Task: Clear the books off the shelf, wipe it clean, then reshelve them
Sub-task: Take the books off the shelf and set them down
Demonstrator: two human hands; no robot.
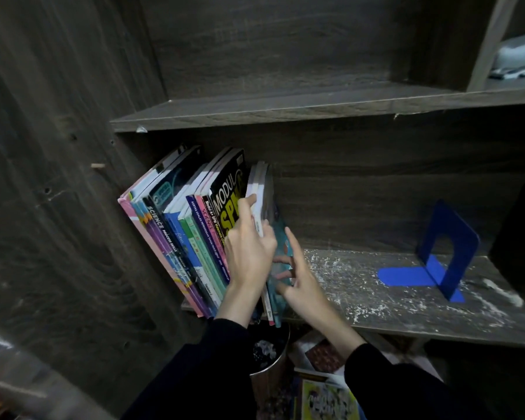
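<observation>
**Both hands on the last books in the row**

The books [176,234] stand at the left end of the middle shelf [376,295], packed together and leaning left against the dark wooden side panel [58,207]. At the right end of the row are a few thin white books [256,204] and, against them, a teal book [282,234] whose cover faces right.

The left hand [249,253] reaches in from below, its fingers curled round the edge of the thin white books and its thumb side against a black book [226,189] with yellow lettering. That hand hides the lower part of the black cover and several spines beside it. The right hand [299,278] lies on the teal cover with its fingers spread and fairly straight, gripping nothing. Both arms are in dark sleeves.

To the right of the row the shelf board is bare wood scattered with white flecks and grime. A blue bookend [449,247] stands upright near the right end, well apart from the books, its flat foot pointing left towards them.

An upper board [285,112] runs above. At the top right, in another compartment, lies a pale bundle [519,53], too blurred to identify. Below the shelf's front edge sit a round metal bin [270,356] and some loose books [328,398], partly hidden by the arms.
</observation>
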